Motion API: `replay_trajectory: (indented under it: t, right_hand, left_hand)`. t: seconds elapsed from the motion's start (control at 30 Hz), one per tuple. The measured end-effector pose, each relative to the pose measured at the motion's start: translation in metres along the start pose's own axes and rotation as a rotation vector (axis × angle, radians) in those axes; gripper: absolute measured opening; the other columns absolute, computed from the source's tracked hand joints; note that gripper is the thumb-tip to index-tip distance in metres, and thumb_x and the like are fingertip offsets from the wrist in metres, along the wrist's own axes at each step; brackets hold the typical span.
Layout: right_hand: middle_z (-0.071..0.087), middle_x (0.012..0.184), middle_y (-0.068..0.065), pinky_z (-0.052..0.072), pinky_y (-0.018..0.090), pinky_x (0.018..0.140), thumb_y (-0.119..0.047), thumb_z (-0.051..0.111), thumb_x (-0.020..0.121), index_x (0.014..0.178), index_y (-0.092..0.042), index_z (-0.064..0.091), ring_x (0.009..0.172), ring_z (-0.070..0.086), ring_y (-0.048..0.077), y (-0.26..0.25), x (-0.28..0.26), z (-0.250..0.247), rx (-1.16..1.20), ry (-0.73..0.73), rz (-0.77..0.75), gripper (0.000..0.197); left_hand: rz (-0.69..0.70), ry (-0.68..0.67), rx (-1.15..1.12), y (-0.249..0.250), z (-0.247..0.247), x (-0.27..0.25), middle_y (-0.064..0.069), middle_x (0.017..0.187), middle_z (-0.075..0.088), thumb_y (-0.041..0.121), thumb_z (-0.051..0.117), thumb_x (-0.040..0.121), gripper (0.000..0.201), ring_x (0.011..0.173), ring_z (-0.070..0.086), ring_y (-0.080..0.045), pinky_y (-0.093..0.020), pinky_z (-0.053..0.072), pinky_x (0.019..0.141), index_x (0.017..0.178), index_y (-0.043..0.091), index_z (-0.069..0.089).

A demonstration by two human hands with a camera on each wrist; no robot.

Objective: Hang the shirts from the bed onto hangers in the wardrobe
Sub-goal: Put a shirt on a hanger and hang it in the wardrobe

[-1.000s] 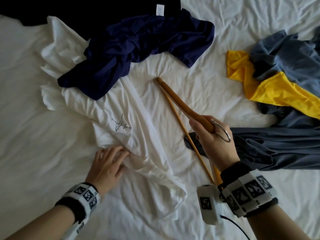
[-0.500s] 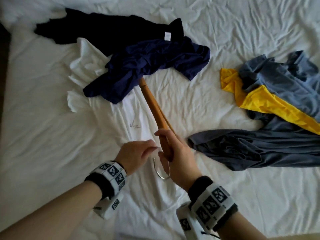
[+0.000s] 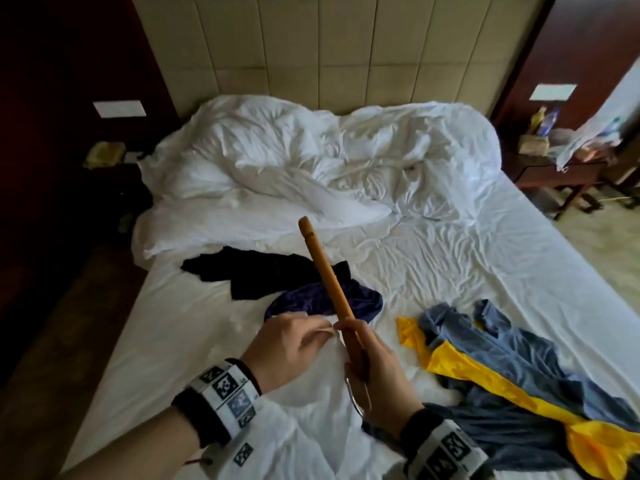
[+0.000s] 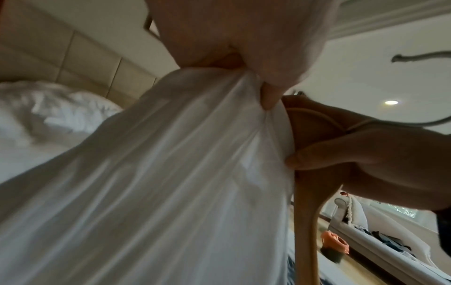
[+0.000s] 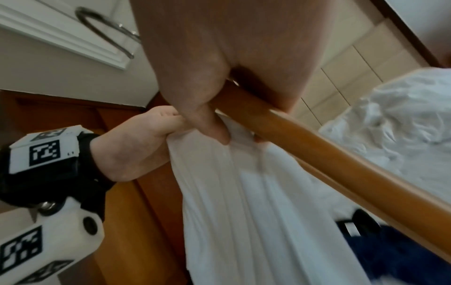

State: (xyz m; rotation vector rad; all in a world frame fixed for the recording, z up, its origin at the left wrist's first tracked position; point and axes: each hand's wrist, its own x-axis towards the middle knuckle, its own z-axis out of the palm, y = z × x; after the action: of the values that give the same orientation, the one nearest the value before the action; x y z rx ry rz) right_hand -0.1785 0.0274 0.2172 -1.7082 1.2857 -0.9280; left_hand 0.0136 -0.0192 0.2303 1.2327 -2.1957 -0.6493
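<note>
— Gripping what? Right hand (image 3: 375, 368) wrapping fingers tight around smooth wooden hanger (image 3: 327, 277), metal hook (image 3: 353, 398) curving below the wrist, arm of it tilting up over the bed (image 3: 485, 271).

— And left hand (image 3: 289, 344)? Pinching bunched, soft white shirt (image 4: 171, 173), fabric draping down in long folds just beside the hanger.

— Lying on the wrinkled sheet? Black shirt (image 3: 249, 271), navy shirt (image 3: 311, 301), blue-and-yellow shirt (image 3: 485, 355), all crumpled.
</note>
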Motion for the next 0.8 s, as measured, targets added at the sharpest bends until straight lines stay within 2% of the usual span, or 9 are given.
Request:
replay_trajectory:
  t: [0.1,0.2,0.3,0.43,0.47,0.53,0.6,0.7,0.8]
  right_hand:
    - [0.062,0.104,-0.005,0.049,0.02,0.075,-0.007,0.049,0.079,0.123,-0.036,0.053,0.085,0.061,0.006,-0.047,0.023,-0.043,-0.052,0.011,-0.128,0.053]
    - [0.055,0.073,-0.019,0.041,0.012,0.062,-0.006,0.052,0.077,0.119,-0.032,0.056,0.062,0.052,-0.001,-0.09,0.043,-0.086,-0.162,0.053,-0.241,0.05]
    - [0.043,0.059,-0.013,0.035,0.012,0.055,-0.003,0.055,0.08,0.114,-0.04,0.054,0.053,0.041,0.007,-0.121,0.059,-0.114,-0.265,0.06,-0.287,0.05]
    - [0.047,0.062,-0.009,0.036,0.01,0.058,-0.014,0.059,0.084,0.122,-0.022,0.057,0.054,0.043,0.006,-0.148,0.069,-0.139,-0.373,0.005,-0.337,0.039]
    - [0.055,0.067,-0.004,0.04,0.014,0.06,-0.018,0.06,0.082,0.123,-0.022,0.056,0.057,0.048,0.007,-0.153,0.071,-0.144,-0.403,-0.005,-0.335,0.041]
    - [0.065,0.081,0.008,0.046,0.024,0.067,-0.017,0.064,0.082,0.125,-0.026,0.054,0.069,0.058,0.021,-0.161,0.073,-0.155,-0.475,-0.042,-0.319,0.045]
    - [0.064,0.084,0.011,0.047,0.029,0.071,-0.016,0.063,0.08,0.124,-0.028,0.055,0.07,0.058,0.023,-0.17,0.072,-0.168,-0.509,-0.051,-0.327,0.047]
    - [0.055,0.069,0.002,0.046,0.027,0.066,-0.021,0.059,0.081,0.121,-0.026,0.058,0.056,0.046,0.011,-0.185,0.069,-0.192,-0.522,0.013,-0.369,0.041]
    - [0.047,0.063,-0.008,0.046,0.026,0.066,-0.017,0.062,0.079,0.122,-0.024,0.059,0.053,0.044,0.008,-0.197,0.065,-0.211,-0.552,0.043,-0.369,0.044]
  left_hand:
    - [0.046,0.054,0.046,0.041,-0.049,0.033,0.006,0.071,0.069,0.045,0.053,0.092,0.029,0.066,0.066,-0.008,-0.032,0.052,0.063,0.09,0.024,0.072]
    - [0.07,0.14,0.108,0.075,-0.098,0.064,0.01,0.081,0.074,0.051,0.052,0.088,0.033,0.075,0.069,-0.006,-0.031,0.054,0.07,0.093,0.027,0.074]
    - [0.048,0.194,0.106,0.105,-0.138,0.089,0.01,0.092,0.076,0.057,0.049,0.08,0.043,0.088,0.071,-0.008,-0.034,0.056,0.08,0.097,0.028,0.077]
    - [0.044,0.229,0.158,0.128,-0.173,0.106,0.009,0.098,0.076,0.063,0.047,0.077,0.047,0.095,0.07,-0.009,-0.036,0.056,0.087,0.1,0.034,0.076]
    - [0.043,0.232,0.166,0.131,-0.18,0.107,0.009,0.096,0.076,0.063,0.048,0.078,0.046,0.094,0.07,-0.01,-0.036,0.056,0.086,0.1,0.033,0.076]
    - [0.047,0.228,0.197,0.133,-0.19,0.107,0.008,0.091,0.075,0.062,0.049,0.081,0.044,0.089,0.069,-0.01,-0.037,0.056,0.083,0.098,0.032,0.075]
    - [0.034,0.171,0.262,0.132,-0.199,0.103,0.006,0.081,0.072,0.063,0.049,0.084,0.042,0.081,0.067,-0.011,-0.037,0.055,0.079,0.091,0.029,0.074]
    - [-0.011,-0.072,0.355,0.13,-0.211,0.09,0.004,0.066,0.059,0.054,0.056,0.093,0.039,0.066,0.056,-0.009,-0.033,0.047,0.07,0.067,0.025,0.059]
    - [-0.068,-0.247,0.447,0.131,-0.217,0.074,0.001,0.069,0.054,0.051,0.057,0.094,0.043,0.064,0.051,-0.011,-0.03,0.039,0.064,0.063,0.023,0.047]
